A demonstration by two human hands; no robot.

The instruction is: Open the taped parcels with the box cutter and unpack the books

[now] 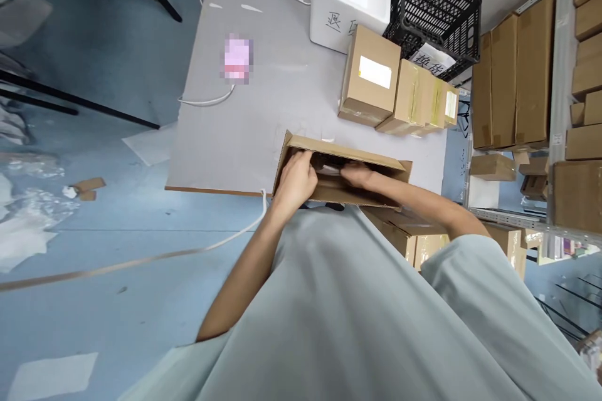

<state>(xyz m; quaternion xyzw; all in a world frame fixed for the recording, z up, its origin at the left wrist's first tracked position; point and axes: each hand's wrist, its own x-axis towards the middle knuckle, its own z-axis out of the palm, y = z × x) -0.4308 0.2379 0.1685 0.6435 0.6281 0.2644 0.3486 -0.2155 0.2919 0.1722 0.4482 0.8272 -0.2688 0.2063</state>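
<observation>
A grey tabletop (pixel 268 119) spreads before me, with a white foam box (pixel 324 28) toward its far edge and a black crate (pixel 439 12) just right of that. My open cardboard box (pixel 348 151) sits at the near edge, toward the near right corner; closed cartons (pixel 401 95) line up beyond it. My left hand (pixel 297 177) curls into its left end, my right hand (pixel 360 174) reaches inside by a pale item (pixel 329 170); fingertips hidden, I cannot tell whether either pinches anything.

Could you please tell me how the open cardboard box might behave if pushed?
The open cardboard box would probably slide rather than roll, given its flat sides. Its thin walls may flex inward, since the top is open.
</observation>
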